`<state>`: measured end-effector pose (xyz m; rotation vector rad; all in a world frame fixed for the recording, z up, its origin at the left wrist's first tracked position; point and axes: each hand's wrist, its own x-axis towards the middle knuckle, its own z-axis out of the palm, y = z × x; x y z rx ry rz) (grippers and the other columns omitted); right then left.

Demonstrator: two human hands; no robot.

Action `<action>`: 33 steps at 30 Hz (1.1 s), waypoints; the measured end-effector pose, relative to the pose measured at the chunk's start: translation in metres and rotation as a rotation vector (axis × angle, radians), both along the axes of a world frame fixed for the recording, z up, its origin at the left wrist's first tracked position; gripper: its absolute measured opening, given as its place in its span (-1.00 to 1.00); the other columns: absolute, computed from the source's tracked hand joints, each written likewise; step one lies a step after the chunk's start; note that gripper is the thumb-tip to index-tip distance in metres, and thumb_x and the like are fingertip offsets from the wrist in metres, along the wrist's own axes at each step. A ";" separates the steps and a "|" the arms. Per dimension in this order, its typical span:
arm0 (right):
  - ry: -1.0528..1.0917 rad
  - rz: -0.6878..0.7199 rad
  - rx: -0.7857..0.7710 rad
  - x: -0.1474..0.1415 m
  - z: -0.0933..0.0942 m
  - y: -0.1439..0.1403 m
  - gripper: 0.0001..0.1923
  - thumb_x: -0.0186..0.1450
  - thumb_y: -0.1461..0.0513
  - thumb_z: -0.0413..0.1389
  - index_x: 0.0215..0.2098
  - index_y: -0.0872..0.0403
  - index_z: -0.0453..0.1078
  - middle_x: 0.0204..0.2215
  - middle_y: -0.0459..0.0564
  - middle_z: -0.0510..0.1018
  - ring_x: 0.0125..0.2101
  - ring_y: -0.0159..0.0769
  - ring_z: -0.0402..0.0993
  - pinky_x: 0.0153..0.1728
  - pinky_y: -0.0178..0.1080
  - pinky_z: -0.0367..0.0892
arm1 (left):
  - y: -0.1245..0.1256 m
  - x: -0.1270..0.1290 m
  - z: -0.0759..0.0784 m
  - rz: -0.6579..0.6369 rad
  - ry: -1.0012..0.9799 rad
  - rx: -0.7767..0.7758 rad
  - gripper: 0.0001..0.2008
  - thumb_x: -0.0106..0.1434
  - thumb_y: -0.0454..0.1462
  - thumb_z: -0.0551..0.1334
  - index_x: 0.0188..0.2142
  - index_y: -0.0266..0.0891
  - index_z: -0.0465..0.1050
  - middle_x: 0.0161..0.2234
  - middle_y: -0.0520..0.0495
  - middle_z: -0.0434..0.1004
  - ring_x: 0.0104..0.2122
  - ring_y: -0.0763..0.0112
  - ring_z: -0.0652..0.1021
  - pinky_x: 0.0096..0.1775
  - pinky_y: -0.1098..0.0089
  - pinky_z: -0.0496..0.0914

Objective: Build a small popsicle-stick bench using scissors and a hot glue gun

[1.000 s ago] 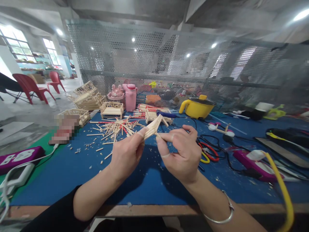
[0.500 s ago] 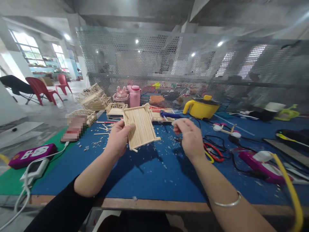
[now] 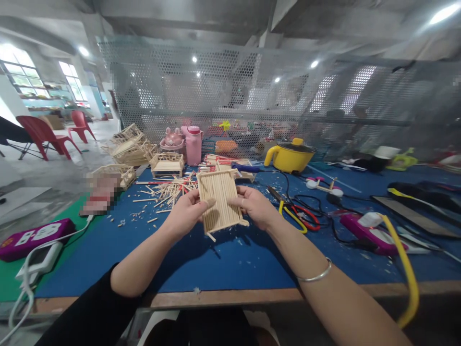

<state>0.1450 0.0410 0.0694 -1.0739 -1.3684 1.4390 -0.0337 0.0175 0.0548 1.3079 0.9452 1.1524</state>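
A small panel of pale wooden sticks, laid side by side within a stick frame, is held up over the blue tabletop. My left hand grips its left edge, thumb on the face. On the opposite edge, my right hand is closed with the thumb over the sticks. Short stick ends jut from the panel's lower corners. Behind it lies a glue gun with a blue body, partly hidden. Loose wooden sticks are scattered left of the panel, and pliers with red and yellow handles lie to the right.
Finished-looking stick frames stand at the back left, near a pink bottle. A yellow electric pot sits at the back right. Purple power strips and cables lie at both sides. A perforated metal screen rises behind the table.
My right hand, which was apart from the panel, has come in and taken hold of its right edge. The view has shifted a little to the right.
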 end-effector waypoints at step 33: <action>-0.823 -0.198 1.317 -0.024 -0.009 -0.032 -0.89 0.29 0.20 0.11 -0.32 0.00 0.48 -0.42 -0.15 0.62 -0.38 -0.40 0.49 -0.04 -0.16 0.05 | -0.001 -0.001 0.009 0.593 -0.021 0.423 -0.81 0.05 -0.30 0.27 -0.30 -0.33 0.49 -0.31 -0.13 0.63 -0.31 0.30 0.60 -0.27 0.40 0.46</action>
